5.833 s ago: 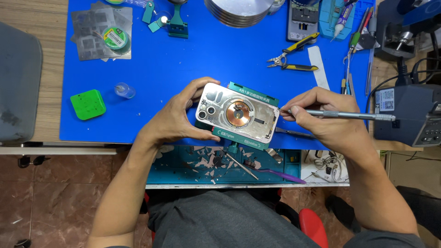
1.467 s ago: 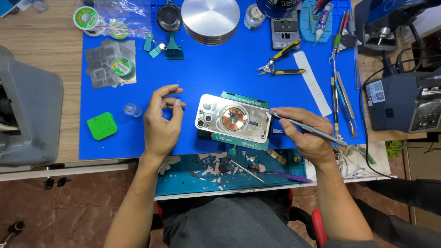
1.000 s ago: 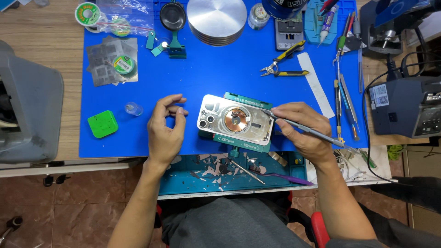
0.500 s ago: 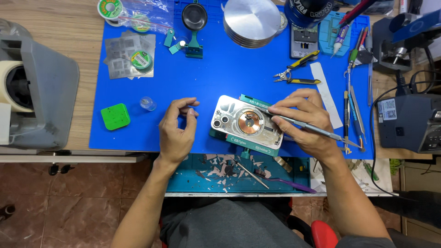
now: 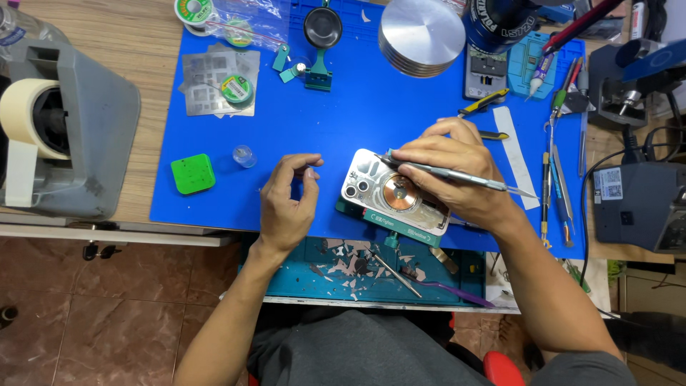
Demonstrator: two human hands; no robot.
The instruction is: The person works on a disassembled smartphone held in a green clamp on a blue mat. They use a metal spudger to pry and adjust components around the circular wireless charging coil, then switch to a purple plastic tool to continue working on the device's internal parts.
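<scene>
A silver phone (image 5: 391, 191), back side up with a copper coil ring in its middle, lies in a green holder (image 5: 400, 227) on the blue mat (image 5: 371, 114). My right hand (image 5: 450, 171) rests over the phone's right half and grips a thin metal tool (image 5: 464, 175), its tip near the phone's top left edge. My left hand (image 5: 286, 207) hovers on the mat just left of the phone, thumb and forefinger pinched together around something too small to make out.
A green square pad (image 5: 193, 174) and a small clear jar (image 5: 244, 156) lie left of my hands. A tape dispenser (image 5: 61, 121) stands far left. Stacked metal discs (image 5: 421, 36), pliers, tweezers and a soldering station (image 5: 639, 207) sit at the back and right. A teal tray (image 5: 357, 268) holds glass shards.
My right hand has moved left over the phone, bringing the tool's tip to the upper left edge. My left hand, off the phone, stays pinched beside it. The view has shifted.
</scene>
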